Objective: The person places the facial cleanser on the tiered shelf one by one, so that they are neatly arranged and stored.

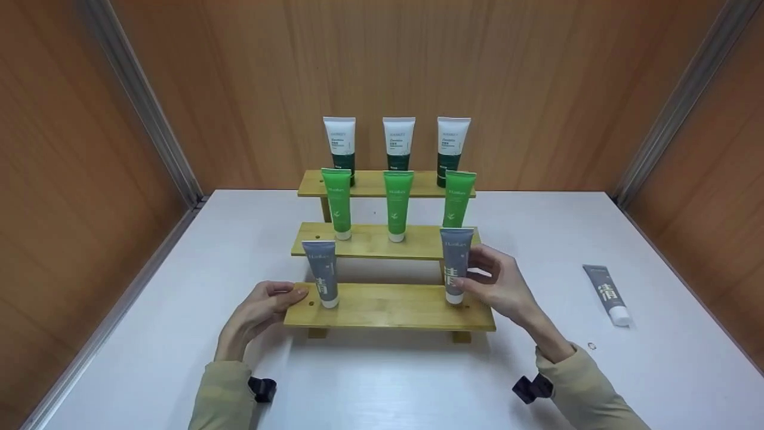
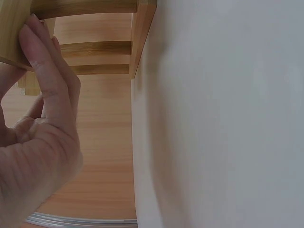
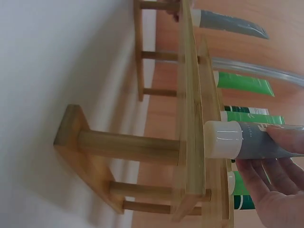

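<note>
My right hand (image 1: 498, 286) grips a grey squeeze tube (image 1: 456, 263) between thumb and fingers, cap down over the right end of the bottom step. In the right wrist view, the tube's white cap (image 3: 223, 139) is right at the board's surface. My left hand (image 1: 259, 313) pinches the left end of the three-step bamboo display rack (image 1: 388, 306), its thumb on top and its fingers (image 2: 47, 71) against the board's underside. Beside that thumb, another grey tube (image 1: 322, 272) stands upright on its cap at the left of the bottom step.
Three green tubes (image 1: 397, 203) stand along the middle step, the right one partly hidden. Behind them, three white-and-dark-green tubes (image 1: 399, 140) occupy the top step. A third grey tube (image 1: 607, 295) lies on the white table at the right, near a small ring-like piece (image 1: 591, 346). Wooden panels (image 1: 418, 71) enclose the table.
</note>
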`<act>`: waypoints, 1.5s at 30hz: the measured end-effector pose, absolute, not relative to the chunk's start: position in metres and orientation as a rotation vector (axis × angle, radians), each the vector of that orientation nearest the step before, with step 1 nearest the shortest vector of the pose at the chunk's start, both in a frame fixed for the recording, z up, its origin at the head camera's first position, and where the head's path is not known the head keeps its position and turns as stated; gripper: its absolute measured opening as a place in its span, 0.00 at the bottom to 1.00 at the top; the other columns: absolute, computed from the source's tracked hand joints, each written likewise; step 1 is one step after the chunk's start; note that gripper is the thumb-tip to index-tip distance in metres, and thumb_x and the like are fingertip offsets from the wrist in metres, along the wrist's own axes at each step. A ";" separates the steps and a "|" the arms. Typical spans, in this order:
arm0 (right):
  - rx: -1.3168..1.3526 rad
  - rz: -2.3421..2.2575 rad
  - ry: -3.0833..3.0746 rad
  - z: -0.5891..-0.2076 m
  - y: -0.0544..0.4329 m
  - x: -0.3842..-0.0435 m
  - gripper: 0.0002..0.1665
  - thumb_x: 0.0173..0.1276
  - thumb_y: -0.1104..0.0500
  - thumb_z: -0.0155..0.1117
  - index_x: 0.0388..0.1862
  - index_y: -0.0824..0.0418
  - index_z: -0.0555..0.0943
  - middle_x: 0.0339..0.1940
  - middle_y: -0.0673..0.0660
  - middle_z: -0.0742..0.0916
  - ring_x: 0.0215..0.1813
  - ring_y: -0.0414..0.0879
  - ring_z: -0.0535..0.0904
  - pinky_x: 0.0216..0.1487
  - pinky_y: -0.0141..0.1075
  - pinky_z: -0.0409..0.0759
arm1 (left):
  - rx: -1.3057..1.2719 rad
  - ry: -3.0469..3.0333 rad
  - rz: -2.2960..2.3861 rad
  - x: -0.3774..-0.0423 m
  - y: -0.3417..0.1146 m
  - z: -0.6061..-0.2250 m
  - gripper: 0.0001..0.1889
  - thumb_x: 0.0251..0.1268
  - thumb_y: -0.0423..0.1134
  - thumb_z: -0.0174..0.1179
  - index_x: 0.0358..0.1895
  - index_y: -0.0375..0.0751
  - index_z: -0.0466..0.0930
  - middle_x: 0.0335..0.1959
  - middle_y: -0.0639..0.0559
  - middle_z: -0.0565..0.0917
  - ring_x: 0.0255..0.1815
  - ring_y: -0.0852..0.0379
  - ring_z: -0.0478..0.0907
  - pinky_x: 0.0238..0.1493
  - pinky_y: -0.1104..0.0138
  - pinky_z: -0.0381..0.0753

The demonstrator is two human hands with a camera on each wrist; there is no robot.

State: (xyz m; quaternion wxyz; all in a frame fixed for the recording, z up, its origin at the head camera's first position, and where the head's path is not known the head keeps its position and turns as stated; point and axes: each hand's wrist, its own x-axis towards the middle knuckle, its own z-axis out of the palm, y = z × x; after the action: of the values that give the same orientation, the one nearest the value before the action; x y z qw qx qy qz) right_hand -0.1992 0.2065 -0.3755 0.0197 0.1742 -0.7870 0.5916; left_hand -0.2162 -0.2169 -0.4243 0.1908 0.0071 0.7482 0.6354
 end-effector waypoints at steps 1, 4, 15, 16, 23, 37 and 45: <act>0.547 1.843 -2.439 -0.376 0.204 -0.199 0.32 0.61 0.69 0.72 0.64 0.70 0.74 0.60 0.67 0.82 0.62 0.57 0.80 0.65 0.44 0.81 | 0.020 2.102 1.784 -0.216 -0.217 -0.425 0.32 0.72 0.45 0.62 0.65 0.19 0.68 0.39 0.54 0.89 0.37 0.62 0.88 0.40 0.71 0.87; 0.563 1.862 -2.430 -0.377 0.197 -0.199 0.31 0.61 0.69 0.72 0.64 0.70 0.74 0.59 0.67 0.83 0.62 0.58 0.80 0.65 0.48 0.81 | 0.023 2.099 1.784 -0.216 -0.217 -0.425 0.32 0.72 0.45 0.62 0.65 0.19 0.69 0.38 0.54 0.89 0.37 0.62 0.88 0.40 0.72 0.87; 0.625 1.895 -2.430 -0.381 0.174 -0.199 0.34 0.61 0.67 0.73 0.66 0.68 0.74 0.60 0.68 0.83 0.63 0.60 0.81 0.65 0.47 0.81 | 0.016 2.100 1.781 -0.216 -0.217 -0.425 0.32 0.72 0.46 0.62 0.65 0.19 0.68 0.39 0.54 0.89 0.38 0.62 0.88 0.41 0.72 0.87; 0.626 1.901 -2.429 -0.382 0.172 -0.199 0.34 0.61 0.67 0.73 0.66 0.68 0.74 0.59 0.68 0.83 0.63 0.60 0.81 0.65 0.47 0.81 | 0.017 2.098 1.782 -0.216 -0.217 -0.425 0.32 0.72 0.45 0.62 0.65 0.19 0.68 0.39 0.54 0.89 0.38 0.62 0.88 0.41 0.72 0.87; 0.663 1.918 -2.414 -0.384 0.158 -0.199 0.34 0.61 0.65 0.74 0.66 0.66 0.74 0.59 0.66 0.84 0.62 0.58 0.82 0.64 0.44 0.82 | 0.011 2.098 1.786 -0.216 -0.217 -0.425 0.32 0.72 0.45 0.62 0.65 0.20 0.69 0.39 0.54 0.89 0.38 0.62 0.88 0.41 0.72 0.87; 0.701 2.015 -2.342 -0.387 0.137 -0.199 0.33 0.61 0.68 0.73 0.65 0.69 0.74 0.60 0.69 0.83 0.63 0.61 0.81 0.66 0.45 0.81 | 0.015 2.088 1.794 -0.216 -0.217 -0.425 0.32 0.72 0.46 0.63 0.65 0.20 0.68 0.39 0.55 0.89 0.38 0.62 0.88 0.41 0.72 0.87; 0.702 2.015 -2.357 -0.388 0.130 -0.201 0.33 0.60 0.68 0.73 0.65 0.70 0.74 0.61 0.69 0.83 0.64 0.61 0.80 0.67 0.46 0.79 | 0.032 2.082 1.797 -0.215 -0.216 -0.423 0.31 0.72 0.44 0.62 0.65 0.19 0.68 0.38 0.55 0.89 0.37 0.62 0.88 0.39 0.72 0.87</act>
State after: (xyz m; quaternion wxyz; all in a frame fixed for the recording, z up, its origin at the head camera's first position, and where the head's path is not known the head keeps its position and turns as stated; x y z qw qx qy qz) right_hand -0.2008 0.1296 -0.3877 -0.0191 0.2208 -0.7412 0.6337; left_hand -0.2151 -0.2158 -0.4232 0.1945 0.0114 0.7425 0.6409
